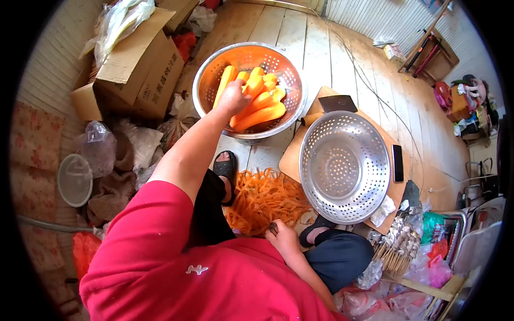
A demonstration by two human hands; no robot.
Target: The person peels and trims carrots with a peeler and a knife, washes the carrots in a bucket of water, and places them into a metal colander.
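My left hand (pixel 234 98) reaches into a metal colander (pixel 206 109) of peeled carrots (pixel 261 116). Its fingers close around one carrot among the others, partly hidden by the hand itself. Low beside my leg is my right hand (pixel 285 239), fingers curled on a small dark object whose kind I cannot make out. A heap of orange carrot peels (pixel 262 198) lies on the floor between my feet, just beyond the right hand. To the right, a second metal colander (pixel 342 168) holds nothing and rests over a wooden board (pixel 292 158).
A cleaver (pixel 338 103) lies on the board's far side, and a phone (pixel 397 163) by its right edge. Foil-wrapped skewers (pixel 399 241) and plastic bags crowd the lower right. Cardboard boxes (pixel 134 69) stand at the left. A cable (pixel 369 80) crosses the plank floor.
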